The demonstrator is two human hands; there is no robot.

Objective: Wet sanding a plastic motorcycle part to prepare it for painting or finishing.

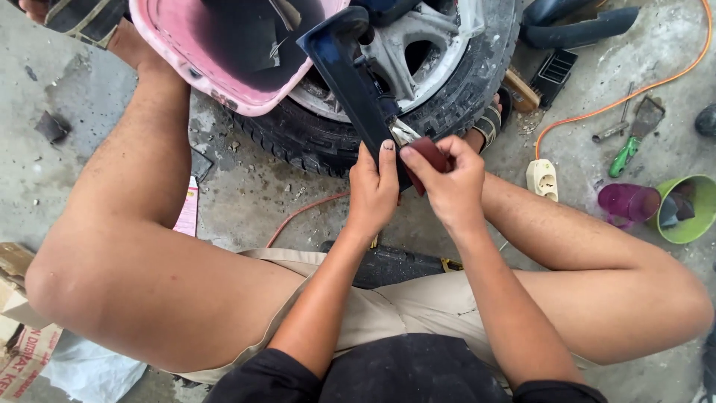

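Note:
A long dark blue plastic part [349,71] slants from the upper middle down toward me. My left hand [373,190] grips its lower end, thumb lying along the part. My right hand [446,179] pinches a small folded dark red abrasive sheet [430,154] and presses it against the part's lower edge, right beside my left thumb. Behind the part lies a car wheel with a tyre [477,82] and a grey alloy rim [406,45]. My bare knees spread to either side.
A pink basin [168,37] rests on the wheel at upper left. On the concrete floor at right are a white socket block [542,179] on an orange cable [634,93], a green-handled scraper [630,145], a purple cup [626,203], a green cup [690,213] and a brush [522,89].

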